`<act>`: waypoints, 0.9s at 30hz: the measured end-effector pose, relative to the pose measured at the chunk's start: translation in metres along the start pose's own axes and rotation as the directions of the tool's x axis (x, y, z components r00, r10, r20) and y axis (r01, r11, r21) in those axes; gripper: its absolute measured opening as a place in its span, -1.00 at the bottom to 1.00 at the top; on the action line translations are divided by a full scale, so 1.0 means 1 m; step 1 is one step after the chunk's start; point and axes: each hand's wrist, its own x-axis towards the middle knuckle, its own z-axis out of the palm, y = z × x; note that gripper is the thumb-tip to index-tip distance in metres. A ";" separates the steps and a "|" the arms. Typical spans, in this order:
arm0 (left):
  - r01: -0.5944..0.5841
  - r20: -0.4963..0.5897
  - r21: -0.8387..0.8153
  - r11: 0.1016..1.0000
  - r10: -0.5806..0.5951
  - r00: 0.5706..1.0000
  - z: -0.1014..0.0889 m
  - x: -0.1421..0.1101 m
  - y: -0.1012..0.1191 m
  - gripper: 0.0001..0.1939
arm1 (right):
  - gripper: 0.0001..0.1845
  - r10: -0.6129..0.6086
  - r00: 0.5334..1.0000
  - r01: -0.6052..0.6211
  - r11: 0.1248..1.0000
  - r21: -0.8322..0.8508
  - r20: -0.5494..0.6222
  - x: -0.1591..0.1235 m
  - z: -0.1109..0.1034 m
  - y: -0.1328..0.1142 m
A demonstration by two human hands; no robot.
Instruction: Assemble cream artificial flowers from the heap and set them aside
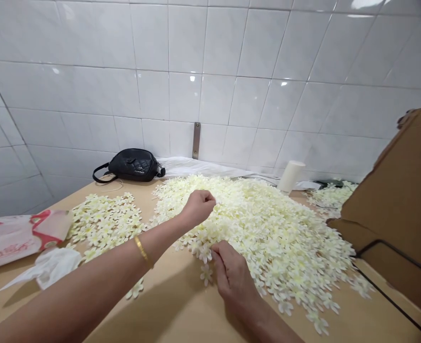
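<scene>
A broad heap of small cream-white artificial flowers (282, 233) with pale yellow centres covers the middle of the table. My left hand (200, 207), with a gold bangle on its wrist, reaches over the heap. Its fingers are closed in a pinch, and what they hold, if anything, is hidden. Lower down, at the heap's near edge, my right hand (235, 275) is closed with thumb and forefinger together. A white flower (205, 254) shows at those fingertips, apparently pinched by them. Another loose flower (206, 274) lies just below it.
To the left is a smaller spread of flowers (105, 219), beside a red-and-white plastic bag (21, 236) and crumpled white tissue (55, 267). A black bag (134, 165) and a white cylinder (292, 176) stand near the tiled wall. A cardboard box (396, 205) bounds the right side.
</scene>
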 end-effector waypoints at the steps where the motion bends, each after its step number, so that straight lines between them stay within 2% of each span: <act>1: -0.015 -0.008 0.026 1.000 0.016 1.000 0.005 0.012 0.001 -0.90 | -0.80 -0.004 1.000 0.004 1.000 0.004 0.003 0.000 0.000 0.001; 5: -0.048 -0.063 0.155 0.987 0.058 0.996 0.016 0.044 -0.003 -0.89 | -0.79 0.027 1.000 -0.027 0.999 0.017 0.002 0.001 -0.004 0.002; 7: -0.064 -0.087 0.218 0.974 0.085 0.993 0.016 0.047 -0.007 -0.91 | -0.79 0.072 0.997 -0.072 0.997 0.022 -0.020 0.003 -0.006 0.004; 9: -0.090 -0.095 0.267 0.960 0.119 0.988 0.013 0.040 -0.011 -0.91 | -0.80 0.117 0.992 -0.116 0.993 0.032 -0.051 0.004 -0.009 0.006; 12: -0.134 -0.075 0.312 0.940 0.165 0.983 0.005 0.013 -0.018 -0.86 | -0.80 0.169 0.982 -0.165 0.985 0.054 -0.085 0.006 -0.014 0.011; 17: -0.183 -0.046 0.317 0.931 0.208 0.977 -0.008 -0.057 -0.031 -0.81 | -0.82 0.351 0.931 -0.325 0.924 0.203 -0.106 0.008 -0.020 0.015; 20: -0.154 0.003 0.286 0.946 0.160 0.987 -0.014 -0.098 -0.039 -0.79 | -0.80 0.416 0.897 -0.372 0.892 0.255 -0.148 0.010 -0.023 0.021; 24: -0.088 0.100 0.287 0.954 0.061 0.993 -0.017 -0.136 -0.048 -0.78 | -0.75 0.404 0.887 -0.375 0.913 0.161 -0.226 0.018 -0.032 0.039; 27: 0.020 0.044 0.275 0.961 -0.033 0.998 -0.015 -0.149 -0.053 -0.77 | -0.76 0.355 0.891 -0.367 0.930 0.009 -0.284 0.036 -0.047 0.053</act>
